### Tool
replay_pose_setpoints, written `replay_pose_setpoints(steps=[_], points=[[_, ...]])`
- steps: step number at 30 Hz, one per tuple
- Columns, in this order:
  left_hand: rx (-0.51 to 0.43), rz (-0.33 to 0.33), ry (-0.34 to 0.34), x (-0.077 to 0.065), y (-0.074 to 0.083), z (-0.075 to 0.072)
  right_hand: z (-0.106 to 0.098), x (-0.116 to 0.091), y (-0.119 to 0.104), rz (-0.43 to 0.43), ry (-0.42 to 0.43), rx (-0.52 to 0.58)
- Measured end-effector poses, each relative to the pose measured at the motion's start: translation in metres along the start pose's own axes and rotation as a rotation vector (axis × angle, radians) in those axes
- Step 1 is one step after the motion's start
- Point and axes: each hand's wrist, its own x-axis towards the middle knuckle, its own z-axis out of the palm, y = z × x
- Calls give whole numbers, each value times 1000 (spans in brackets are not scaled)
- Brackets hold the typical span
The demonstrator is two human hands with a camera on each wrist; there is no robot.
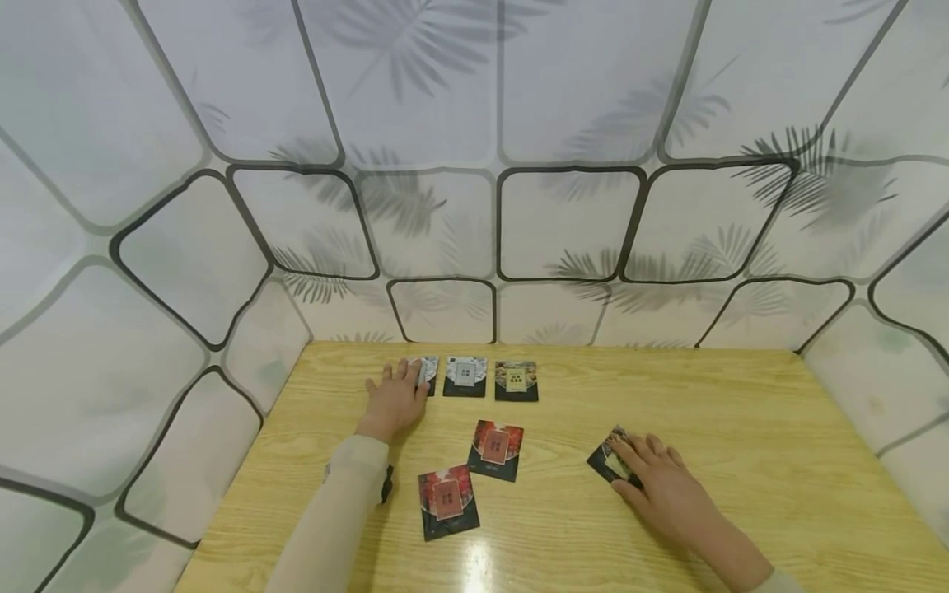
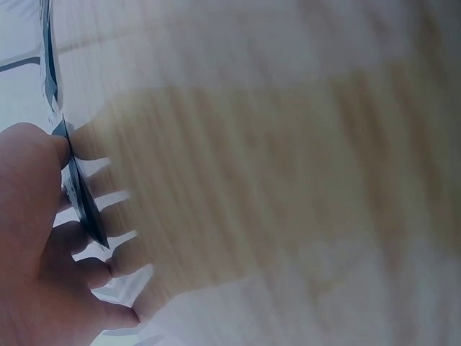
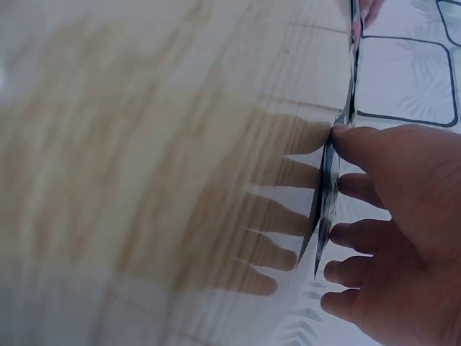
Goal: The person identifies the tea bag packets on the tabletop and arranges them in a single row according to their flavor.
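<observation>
Black-and-yellow flat sachet of shiny film (image 1: 610,459) lies on the right part of the pale yellow wood-grain table (image 1: 741,412), set slantwise, partly under the person's bare right hand (image 1: 670,494). From where I stand, what matters most is how this packet sits to those fingers: it shows to their left, its uncovered corner pointing away from the palm and toward the middle of the table. The visible upper-left edge runs from lower left to upper right; how its long axis lies I cannot tell surely, because the hand covers the rest. The right hand is clearly the nearer one. Its fingers are moderately spread and rather straight, resting over the packet, and the thumb touches it at one side; whether anything is pinched I cannot say.

On the far left, the person's bare left hand (image 1: 393,403) has its fingers fanned wide, touching a white-and-black flat film sachet (image 1: 428,376), which shows to the right of the fingertips. Just beside it, in the same row, come a second white-and-black sachet (image 1: 465,376) and a yellow-brown-and-black patterned sachet (image 1: 516,380). Between the two hands, nearer the person, lie an upper red-and-black square sachet (image 1: 496,450) and a lower red-and-black square sachet (image 1: 449,502), both slightly turned.
</observation>
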Motion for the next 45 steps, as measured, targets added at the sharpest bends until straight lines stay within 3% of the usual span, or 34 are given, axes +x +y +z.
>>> replay_pose_setpoints(steps=[9,20,32,45], points=[[-12,5,4,-2,1,-2,-3,6,4,44,-16,20],[-23,4,8,-3,1,0,1,23,9,19,-47,126],[-23,2,17,0,0,3,3,44,6,-60,-47,59],[-37,13,24,-2,0,1,12,78,-1,-39,-81,112]])
